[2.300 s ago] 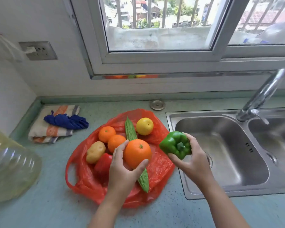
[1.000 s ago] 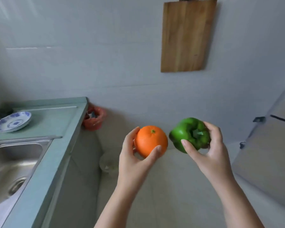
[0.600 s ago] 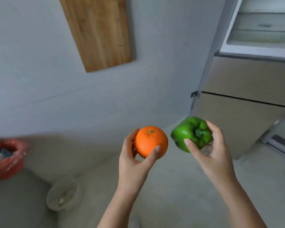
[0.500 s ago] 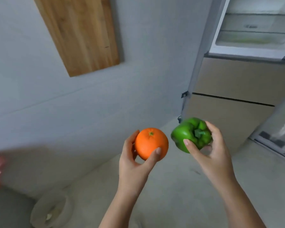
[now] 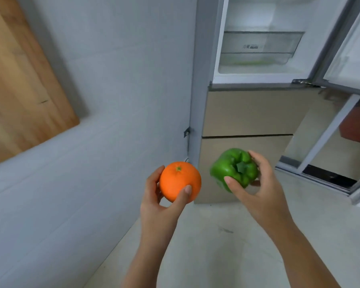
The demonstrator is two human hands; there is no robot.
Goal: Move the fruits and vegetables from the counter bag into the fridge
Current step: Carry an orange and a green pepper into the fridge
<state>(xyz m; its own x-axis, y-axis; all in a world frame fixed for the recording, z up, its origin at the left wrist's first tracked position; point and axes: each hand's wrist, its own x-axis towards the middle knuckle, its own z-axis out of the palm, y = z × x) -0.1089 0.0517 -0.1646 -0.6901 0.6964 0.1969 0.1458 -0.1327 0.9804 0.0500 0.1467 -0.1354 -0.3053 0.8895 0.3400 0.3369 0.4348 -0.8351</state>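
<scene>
The left hand (image 5: 160,206) has its grip wrapped around an orange (image 5: 180,181), thumb across the front and fingers behind, so the round fruit sits cupped and cannot roll out. The right hand (image 5: 262,196) grasps a green pepper (image 5: 233,169) from the side, stem turned toward the camera, thumb on its near face and fingers over the far lobes (a wide hold suited to its lumpy shape). Both are carried in the air at about the same height, close but apart, one per hand, probably to save a trip. Ahead, the fridge (image 5: 247,113) stands with its upper door (image 5: 349,44) swung open, and the clear drawer (image 5: 260,46) inside looks the likely destination.
</scene>
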